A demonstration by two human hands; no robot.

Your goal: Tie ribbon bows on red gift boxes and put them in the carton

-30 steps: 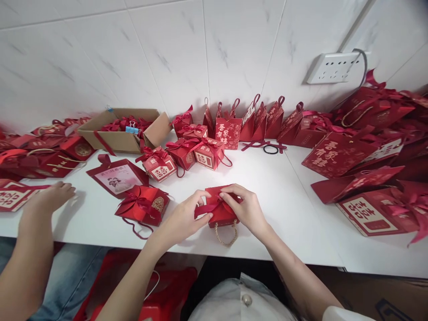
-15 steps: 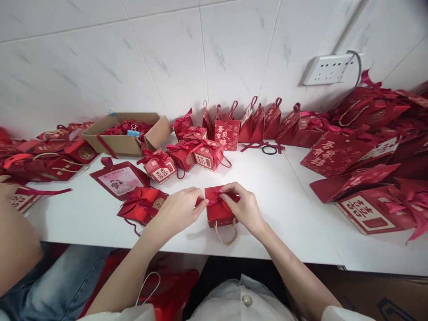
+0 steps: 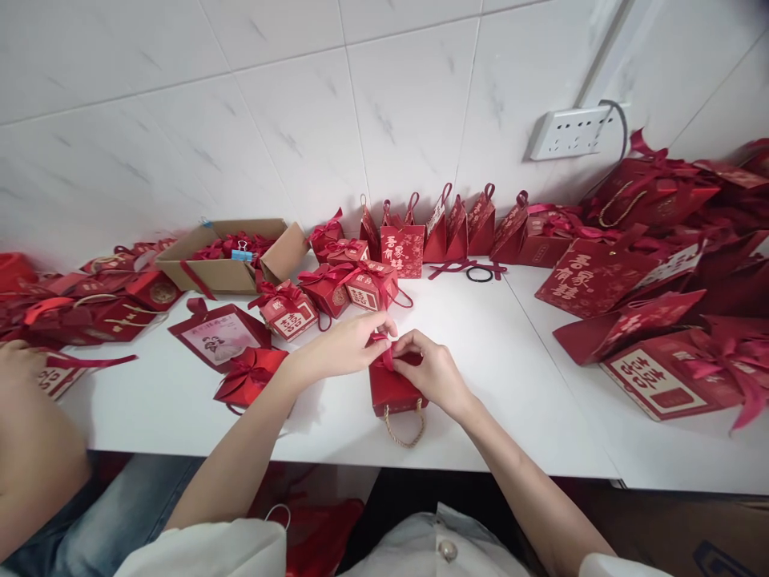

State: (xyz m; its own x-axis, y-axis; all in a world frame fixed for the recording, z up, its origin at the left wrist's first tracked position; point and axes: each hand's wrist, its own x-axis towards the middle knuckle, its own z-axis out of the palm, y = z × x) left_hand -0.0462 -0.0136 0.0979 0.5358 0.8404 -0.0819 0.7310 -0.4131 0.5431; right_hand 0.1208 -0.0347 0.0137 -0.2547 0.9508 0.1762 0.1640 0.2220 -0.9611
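Sits at a white counter (image 3: 517,385) set against a tiled wall, with an open cardboard box (image 3: 210,276) toward the back left. Has, far left of the cardboard box, another person's hand (image 3: 21,361) lying loose on a flat red bag at the near edge. Shows a heap of flat red bags (image 3: 108,300) with gold cord handles between that hand and the cardboard box. Finds red ribbon scraps and a blue binder clip (image 3: 242,255) inside the cardboard box. Has a flat picture card bag (image 3: 217,335) just in front of the cardboard box, and a petal-topped red box (image 3: 249,377) nearer still. Shows three bow-tied boxes (image 3: 328,288) in a row just right of the cardboard box. Works on a small red gift box (image 3: 393,389), which stands upright right of the cardboard box and nearer the front edge, its rope handle (image 3: 404,429) hanging toward the body. Pinches the ribbon (image 3: 384,354) on top of the gift box with the left hand (image 3: 342,349), thumb and forefinger closed on it and the other fingers spread above. Grips the same ribbon with the right hand (image 3: 429,373), fingertips closed on it and meeting the left's. Shows a rank of upright handled bags (image 3: 402,244) along the wall farther right of the cardboard box, then a black hair tie (image 3: 479,273). Ends far right of the cardboard box with a wall socket (image 3: 570,132) and a pile of larger red bags (image 3: 649,272).
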